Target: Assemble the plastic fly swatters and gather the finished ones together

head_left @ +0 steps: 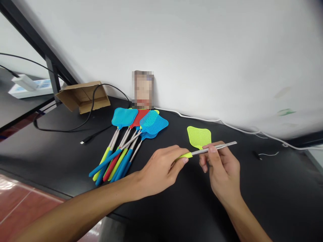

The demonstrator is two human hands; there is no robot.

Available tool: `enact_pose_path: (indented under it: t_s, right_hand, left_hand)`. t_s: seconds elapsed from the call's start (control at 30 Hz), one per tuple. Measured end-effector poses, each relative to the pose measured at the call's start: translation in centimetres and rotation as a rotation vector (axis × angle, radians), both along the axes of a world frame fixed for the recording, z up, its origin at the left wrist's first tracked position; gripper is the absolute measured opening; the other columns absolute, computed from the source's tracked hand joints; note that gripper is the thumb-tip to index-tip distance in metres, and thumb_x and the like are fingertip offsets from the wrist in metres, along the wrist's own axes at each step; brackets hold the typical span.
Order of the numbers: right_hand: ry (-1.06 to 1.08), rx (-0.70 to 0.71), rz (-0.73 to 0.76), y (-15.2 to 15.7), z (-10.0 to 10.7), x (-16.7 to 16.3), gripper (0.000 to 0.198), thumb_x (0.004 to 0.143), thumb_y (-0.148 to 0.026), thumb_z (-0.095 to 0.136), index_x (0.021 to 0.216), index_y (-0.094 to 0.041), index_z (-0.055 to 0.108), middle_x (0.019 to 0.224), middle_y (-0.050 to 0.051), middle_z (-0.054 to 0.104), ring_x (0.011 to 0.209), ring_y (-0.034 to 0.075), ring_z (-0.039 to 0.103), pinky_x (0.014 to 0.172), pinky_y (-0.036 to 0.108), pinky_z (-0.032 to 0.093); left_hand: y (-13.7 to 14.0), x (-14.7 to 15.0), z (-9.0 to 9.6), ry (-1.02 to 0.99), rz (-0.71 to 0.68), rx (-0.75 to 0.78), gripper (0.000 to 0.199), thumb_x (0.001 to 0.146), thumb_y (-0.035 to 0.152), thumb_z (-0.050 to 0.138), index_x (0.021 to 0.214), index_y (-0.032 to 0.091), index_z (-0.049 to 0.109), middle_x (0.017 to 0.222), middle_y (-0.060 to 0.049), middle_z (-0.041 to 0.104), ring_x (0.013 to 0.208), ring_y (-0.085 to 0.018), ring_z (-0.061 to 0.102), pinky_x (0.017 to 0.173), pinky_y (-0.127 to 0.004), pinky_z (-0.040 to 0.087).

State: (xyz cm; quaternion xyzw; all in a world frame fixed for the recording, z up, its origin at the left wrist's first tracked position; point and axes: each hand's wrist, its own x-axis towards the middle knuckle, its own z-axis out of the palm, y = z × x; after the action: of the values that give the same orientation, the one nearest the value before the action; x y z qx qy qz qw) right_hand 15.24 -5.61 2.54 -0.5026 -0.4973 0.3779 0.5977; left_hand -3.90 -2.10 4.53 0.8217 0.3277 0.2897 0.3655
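My left hand (164, 166) is closed around the yellow-green grip of a fly swatter handle (185, 155). From that grip a silver metal rod points right, its far end bare. My right hand (223, 168) pinches the rod between thumb and fingers. Just behind my right fingers is a yellow-green mesh swatter head (199, 137); its neck is partly hidden, and I cannot tell whether the fingers touch it. To the left lies a pile of fly swatters (126, 144) with blue, red and yellow-green heads and grips, some crossing over others.
An open cardboard box (84, 95) sits at the back left, with a black cable (93, 104) looping past it. A pixelated upright item (143, 89) leans on the white wall. A white cable (196, 117) runs along the wall's foot. A small connector (258, 155) lies right on the black table (277, 188).
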Motion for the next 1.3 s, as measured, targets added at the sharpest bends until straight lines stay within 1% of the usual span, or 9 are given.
enact_pose_path:
  t_s: [0.23, 0.47, 0.6, 0.7, 0.9, 1.0, 1.07, 1.2, 1.3]
  right_hand:
    - [-0.001, -0.033, 0.03, -0.2, -0.8, -0.7, 0.023, 0.103, -0.04, 0.056, 0.093, -0.021, 0.064, 0.06, -0.005, 0.052, 0.049, 0.009, 0.045, 0.046, 0.023, 0.036]
    - [-0.074, -0.05, 0.027, -0.5, -0.5, -1.4, 0.024, 0.103, -0.041, 0.056, 0.094, -0.02, 0.063, 0.056, -0.006, 0.051, 0.047, 0.009, 0.045, 0.048, 0.022, 0.037]
    - [-0.121, -0.079, 0.095, -0.3, -0.5, -1.6, 0.025, 0.102, -0.042, 0.057, 0.095, -0.02, 0.064, 0.06, -0.004, 0.055, 0.049, 0.009, 0.049, 0.048, 0.023, 0.04]
    - [-0.049, -0.114, 0.15, -0.1, -0.4, -1.3, 0.025, 0.101, -0.045, 0.058, 0.101, -0.021, 0.065, 0.064, -0.003, 0.058, 0.052, 0.011, 0.053, 0.05, 0.023, 0.043]
    - [0.103, -0.107, 0.075, 0.7, -0.2, 0.7, 0.025, 0.099, -0.045, 0.062, 0.106, -0.022, 0.069, 0.065, -0.003, 0.056, 0.054, 0.012, 0.052, 0.05, 0.025, 0.043]
    - [0.087, -0.109, 0.099, 0.6, -0.3, 0.9, 0.024, 0.099, -0.043, 0.063, 0.1, -0.021, 0.072, 0.064, -0.002, 0.056, 0.055, 0.012, 0.052, 0.051, 0.025, 0.043]
    - [0.142, -0.134, 0.136, 0.5, -0.3, 0.6, 0.024, 0.099, -0.043, 0.064, 0.096, -0.02, 0.072, 0.062, -0.002, 0.055, 0.054, 0.011, 0.05, 0.05, 0.025, 0.04]
    - [0.301, -0.183, 0.11, 0.7, 0.2, 0.3, 0.024, 0.095, -0.041, 0.07, 0.087, -0.018, 0.072, 0.056, -0.004, 0.049, 0.05, 0.009, 0.042, 0.048, 0.024, 0.032]
    - [0.389, -0.163, 0.015, 1.1, 1.2, 1.3, 0.024, 0.091, -0.038, 0.074, 0.081, -0.017, 0.071, 0.055, -0.004, 0.046, 0.049, 0.008, 0.04, 0.048, 0.023, 0.03]
  left_hand:
    - [-0.4, 0.2, -0.9, -0.007, 0.016, 0.002, 0.025, 0.106, 0.02, 0.041, 0.088, 0.017, 0.058, 0.076, 0.001, 0.047, 0.069, -0.013, 0.043, 0.065, -0.028, 0.035]
    - [-0.7, 0.4, -1.9, -0.003, 0.019, -0.001, 0.022, 0.105, 0.018, 0.041, 0.1, 0.017, 0.062, 0.081, -0.001, 0.052, 0.07, -0.014, 0.046, 0.065, -0.028, 0.036]
    - [-0.3, 0.4, -1.6, 0.004, 0.01, -0.038, 0.025, 0.106, 0.024, 0.042, 0.097, 0.017, 0.063, 0.082, -0.002, 0.058, 0.073, -0.014, 0.052, 0.068, -0.028, 0.039]
    - [0.0, 0.3, -1.2, 0.001, 0.017, -0.075, 0.028, 0.107, 0.029, 0.042, 0.091, 0.017, 0.063, 0.081, -0.001, 0.061, 0.073, -0.013, 0.053, 0.07, -0.028, 0.039]
    - [-0.1, 0.3, -0.3, -0.006, 0.031, -0.191, 0.028, 0.108, 0.033, 0.04, 0.121, 0.021, 0.062, 0.078, 0.002, 0.06, 0.068, -0.012, 0.051, 0.067, -0.027, 0.039]
    - [-0.1, 0.3, -0.1, -0.044, -0.02, -0.33, 0.03, 0.107, 0.038, 0.042, 0.097, 0.018, 0.063, 0.073, 0.003, 0.057, 0.064, -0.01, 0.051, 0.062, -0.024, 0.04]
    - [-0.1, 0.3, -0.1, -0.078, -0.061, -0.514, 0.038, 0.106, 0.045, 0.042, 0.086, 0.018, 0.058, 0.066, 0.004, 0.052, 0.055, -0.008, 0.047, 0.052, -0.022, 0.037]
    - [-0.2, 0.3, -0.1, -0.18, -0.127, -0.911, 0.045, 0.103, 0.06, 0.042, 0.085, 0.02, 0.051, 0.059, 0.008, 0.039, 0.04, -0.006, 0.034, 0.036, -0.018, 0.028]
    - [-0.3, 0.4, -0.1, -0.228, -0.154, -1.087, 0.047, 0.099, 0.064, 0.048, 0.082, 0.019, 0.049, 0.06, 0.009, 0.037, 0.039, -0.004, 0.029, 0.034, -0.016, 0.025]
